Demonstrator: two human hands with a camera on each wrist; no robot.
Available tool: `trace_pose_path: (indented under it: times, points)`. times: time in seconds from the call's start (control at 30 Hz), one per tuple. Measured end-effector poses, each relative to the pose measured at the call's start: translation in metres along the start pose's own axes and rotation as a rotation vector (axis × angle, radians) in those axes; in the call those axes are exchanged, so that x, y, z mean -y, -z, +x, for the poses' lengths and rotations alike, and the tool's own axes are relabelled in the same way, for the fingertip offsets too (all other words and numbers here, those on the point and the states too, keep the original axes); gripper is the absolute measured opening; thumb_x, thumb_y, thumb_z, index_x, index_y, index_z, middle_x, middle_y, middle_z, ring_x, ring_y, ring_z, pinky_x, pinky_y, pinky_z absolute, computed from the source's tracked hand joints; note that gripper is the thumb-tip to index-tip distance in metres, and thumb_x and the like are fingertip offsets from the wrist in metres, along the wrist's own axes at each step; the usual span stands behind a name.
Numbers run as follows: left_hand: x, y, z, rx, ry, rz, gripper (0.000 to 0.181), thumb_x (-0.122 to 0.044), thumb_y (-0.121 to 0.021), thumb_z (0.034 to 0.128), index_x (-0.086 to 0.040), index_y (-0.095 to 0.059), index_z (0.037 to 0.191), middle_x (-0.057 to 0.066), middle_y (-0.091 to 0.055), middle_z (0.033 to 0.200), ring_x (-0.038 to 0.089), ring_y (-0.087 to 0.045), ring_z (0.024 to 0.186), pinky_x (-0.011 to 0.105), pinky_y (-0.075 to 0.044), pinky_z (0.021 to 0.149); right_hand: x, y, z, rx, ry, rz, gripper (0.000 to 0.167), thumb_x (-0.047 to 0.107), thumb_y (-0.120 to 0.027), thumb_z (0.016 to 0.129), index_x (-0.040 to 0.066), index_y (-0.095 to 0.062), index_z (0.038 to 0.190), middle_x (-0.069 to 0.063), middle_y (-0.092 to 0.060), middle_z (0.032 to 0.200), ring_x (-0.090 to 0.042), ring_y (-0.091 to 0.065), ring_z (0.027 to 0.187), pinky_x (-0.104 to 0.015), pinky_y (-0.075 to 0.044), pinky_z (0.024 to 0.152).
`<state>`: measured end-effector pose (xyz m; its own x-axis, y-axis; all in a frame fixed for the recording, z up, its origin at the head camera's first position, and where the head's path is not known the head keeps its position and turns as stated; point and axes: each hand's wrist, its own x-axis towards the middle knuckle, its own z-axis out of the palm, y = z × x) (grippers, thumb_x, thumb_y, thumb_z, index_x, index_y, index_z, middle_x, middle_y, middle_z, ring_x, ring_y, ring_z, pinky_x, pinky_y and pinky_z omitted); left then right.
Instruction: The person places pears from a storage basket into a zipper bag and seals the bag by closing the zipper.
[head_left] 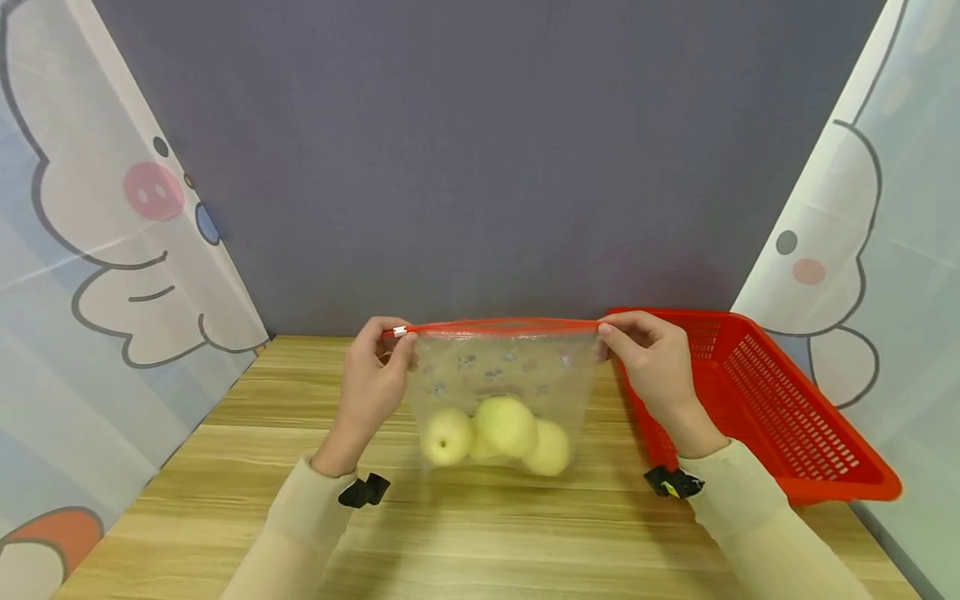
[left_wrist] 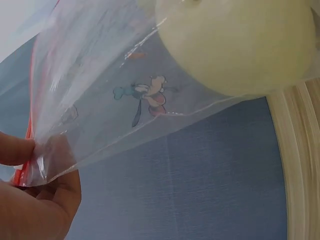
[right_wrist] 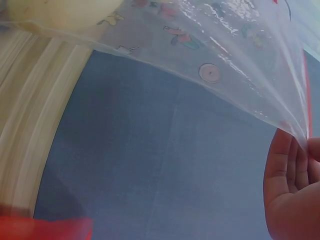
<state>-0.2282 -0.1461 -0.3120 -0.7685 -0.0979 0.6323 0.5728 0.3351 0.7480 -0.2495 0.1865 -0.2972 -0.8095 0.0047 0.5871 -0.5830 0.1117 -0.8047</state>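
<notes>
A clear zip bag (head_left: 495, 367) with small printed figures hangs between my two hands, its red zip edge running across the top. Several pale yellow-green round fruits, like apples or pears (head_left: 507, 427), lie at the bottom of the bag. My left hand (head_left: 375, 375) pinches the top left corner, right by the white slider (head_left: 400, 332). At the top right corner my right hand (head_left: 656, 367) pinches the zip edge between thumb and fingers. Both wrist views show the bag (left_wrist: 145, 95) stretched from the pinched corner, with a fruit (left_wrist: 240, 45) close behind the film.
A red plastic basket (head_left: 795, 408) with slotted sides stands at the right, beside and behind my right hand. Below the bag is a wood-grain table (head_left: 480, 542). A dark grey panel (head_left: 480, 167) rises at the back, with cartoon-printed curtains (head_left: 97, 208) at both sides.
</notes>
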Motion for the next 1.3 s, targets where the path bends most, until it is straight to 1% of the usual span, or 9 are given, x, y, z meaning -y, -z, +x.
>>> trace_pose_path:
  times: [0.17, 0.37, 0.47, 0.63, 0.83, 0.93, 1.1, 1.17, 1.3]
  points:
    - [0.002, 0.001, 0.004, 0.029, 0.051, -0.014, 0.014, -0.008, -0.068, 0.0976, 0.0, -0.066, 0.11, 0.015, -0.065, 0.083, 0.017, -0.063, 0.068, 0.024, -0.046, 0.053, 0.0, 0.006, 0.002, 0.005, -0.042, -0.063, 0.017, 0.004, -0.069, 0.096, -0.013, -0.068, 0.099, -0.008, -0.069, 0.074, -0.018, -0.065, 0.063, -0.026, -0.059, 0.065]
    - [0.007, 0.003, 0.012, 0.02, 0.176, -0.09, 0.019, -0.012, -0.072, 0.0958, 0.002, -0.07, 0.108, 0.017, -0.068, 0.088, 0.015, -0.065, 0.069, 0.025, -0.055, 0.064, -0.001, 0.008, 0.005, -0.004, -0.082, -0.088, 0.02, 0.007, -0.069, 0.097, -0.013, -0.068, 0.099, -0.006, -0.069, 0.074, -0.017, -0.064, 0.063, -0.025, -0.059, 0.066]
    - [0.009, 0.003, 0.013, 0.007, 0.23, -0.121, 0.02, -0.012, -0.072, 0.0958, 0.003, -0.071, 0.108, 0.012, -0.07, 0.088, 0.013, -0.066, 0.071, 0.025, -0.056, 0.068, -0.001, 0.008, 0.006, -0.011, -0.104, -0.108, 0.021, 0.008, -0.069, 0.097, -0.013, -0.068, 0.1, -0.004, -0.069, 0.074, -0.016, -0.064, 0.064, -0.025, -0.059, 0.067]
    - [0.012, 0.0, 0.015, -0.022, 0.293, -0.234, 0.021, -0.009, -0.07, 0.0962, 0.008, -0.07, 0.109, 0.004, -0.073, 0.088, 0.01, -0.069, 0.076, 0.024, -0.058, 0.073, 0.0, 0.008, 0.009, -0.028, -0.152, -0.155, 0.024, 0.011, -0.069, 0.097, -0.012, -0.07, 0.104, 0.002, -0.069, 0.076, -0.016, -0.065, 0.068, -0.023, -0.058, 0.068]
    - [0.016, -0.007, 0.016, -0.047, 0.334, -0.341, 0.023, -0.011, -0.068, 0.0985, 0.008, -0.067, 0.111, 0.0, -0.073, 0.086, 0.009, -0.071, 0.079, 0.022, -0.058, 0.072, -0.002, 0.008, 0.013, -0.037, -0.181, -0.225, 0.026, 0.016, -0.069, 0.098, -0.008, -0.071, 0.107, 0.005, -0.067, 0.079, -0.011, -0.062, 0.071, -0.02, -0.057, 0.068]
    - [0.017, -0.009, 0.013, -0.048, 0.344, -0.319, 0.026, -0.02, -0.066, 0.1003, 0.005, -0.068, 0.109, -0.001, -0.071, 0.084, 0.008, -0.067, 0.075, 0.021, -0.055, 0.067, -0.004, 0.006, 0.015, -0.044, -0.198, -0.218, 0.026, 0.015, -0.069, 0.098, -0.009, -0.07, 0.107, 0.005, -0.066, 0.079, -0.009, -0.062, 0.07, -0.02, -0.057, 0.067]
    - [0.014, -0.01, 0.006, -0.052, 0.334, -0.216, 0.028, -0.025, -0.061, 0.1035, 0.002, -0.068, 0.102, 0.001, -0.065, 0.081, 0.01, -0.056, 0.067, 0.024, -0.046, 0.061, -0.006, 0.004, 0.017, -0.03, -0.209, -0.182, 0.026, 0.013, -0.069, 0.097, -0.011, -0.069, 0.108, 0.003, -0.067, 0.078, -0.011, -0.064, 0.067, -0.023, -0.058, 0.065]
    - [0.011, -0.01, 0.004, -0.041, 0.334, -0.214, 0.027, -0.023, -0.057, 0.1054, 0.002, -0.066, 0.102, 0.002, -0.064, 0.082, 0.01, -0.059, 0.068, 0.024, -0.048, 0.062, -0.006, 0.004, 0.018, -0.024, -0.204, -0.167, 0.026, 0.012, -0.069, 0.097, -0.011, -0.069, 0.108, 0.002, -0.067, 0.077, -0.011, -0.065, 0.066, -0.024, -0.059, 0.064]
    - [0.004, -0.011, 0.002, -0.011, 0.334, -0.267, 0.026, -0.019, -0.048, 0.109, 0.004, -0.06, 0.104, 0.006, -0.065, 0.085, 0.013, -0.069, 0.071, 0.026, -0.055, 0.068, -0.006, 0.003, 0.018, -0.016, -0.197, -0.142, 0.026, 0.011, -0.07, 0.097, -0.012, -0.068, 0.109, 0.002, -0.068, 0.077, -0.011, -0.066, 0.065, -0.025, -0.059, 0.064]
